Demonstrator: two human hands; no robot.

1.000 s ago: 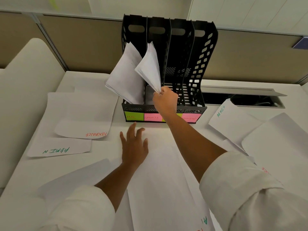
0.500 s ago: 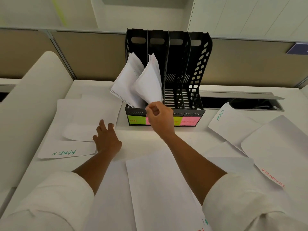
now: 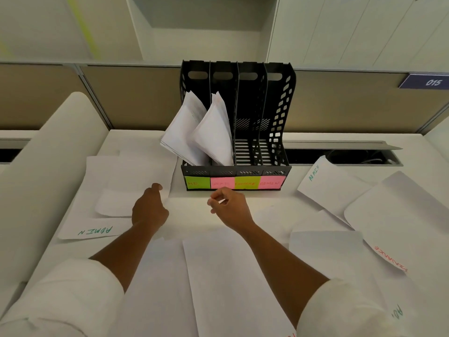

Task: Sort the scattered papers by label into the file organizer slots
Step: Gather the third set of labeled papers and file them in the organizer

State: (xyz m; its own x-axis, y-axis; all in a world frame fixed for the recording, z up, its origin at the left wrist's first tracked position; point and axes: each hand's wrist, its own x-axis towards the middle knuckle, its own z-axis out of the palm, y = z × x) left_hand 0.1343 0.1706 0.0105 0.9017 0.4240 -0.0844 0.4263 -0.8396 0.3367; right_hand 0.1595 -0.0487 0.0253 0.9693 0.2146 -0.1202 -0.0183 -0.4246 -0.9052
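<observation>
The black four-slot file organizer (image 3: 277,132) stands at the back of the desk, with sticky labels along its base: green HR, a pink one I cannot read, green FINANCE, pink ADMIN. Paper stacks lean out of the HR slot (image 3: 182,132) and the second slot (image 3: 216,135); the two right slots hold nothing. My left hand (image 3: 149,207) curls its fingers on the lower right corner of a blank-faced sheet (image 3: 126,176) left of the organizer. In front of the labels hovers my right hand (image 3: 230,207), fingers loosely curled, holding nothing.
Loose sheets cover the desk: one marked ADMIN (image 3: 94,231) at the left, another ADMIN sheet (image 3: 325,183) and a FINANCE sheet (image 3: 388,259) at the right, blank ones near me (image 3: 230,276). A cable slot (image 3: 340,155) opens behind the right sheets. A white curved divider (image 3: 48,166) borders the left.
My right hand let go of the paper in the second slot and drew back to the desk front. My left hand slid left and curled its fingers at a sheet's corner.
</observation>
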